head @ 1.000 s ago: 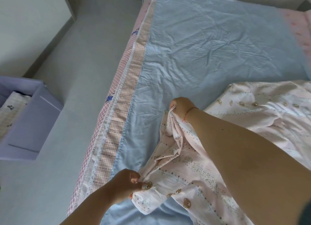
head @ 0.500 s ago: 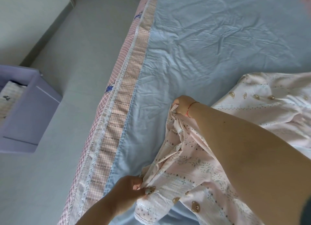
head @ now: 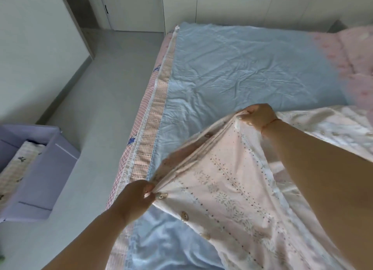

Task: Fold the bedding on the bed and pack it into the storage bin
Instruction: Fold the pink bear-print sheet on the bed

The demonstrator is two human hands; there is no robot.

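Observation:
A pale pink patterned sheet (head: 228, 191) lies over the near right part of the bed. My left hand (head: 137, 199) grips its near edge beside a small bear print, close to the bed's left side. My right hand (head: 256, 116) grips the same edge farther up, and the cloth is stretched taut and lifted between the two hands. Under it, a wrinkled blue sheet (head: 232, 71) covers the bed. On the floor to the left stands the purple storage bin (head: 50, 172), with a folded patterned cloth (head: 14, 168) inside.
A pink checked and lace border (head: 149, 136) runs along the bed's left edge. Pink bedding (head: 355, 55) lies bunched at the far right. Grey floor (head: 96, 116) separates the bed from the bin. White cupboards (head: 232, 5) and a door stand behind the bed.
Both hands have raised the pink sheet's edge and pulled it tight; my right hand moved up and away from my left. The camera tilted up, showing the far wall.

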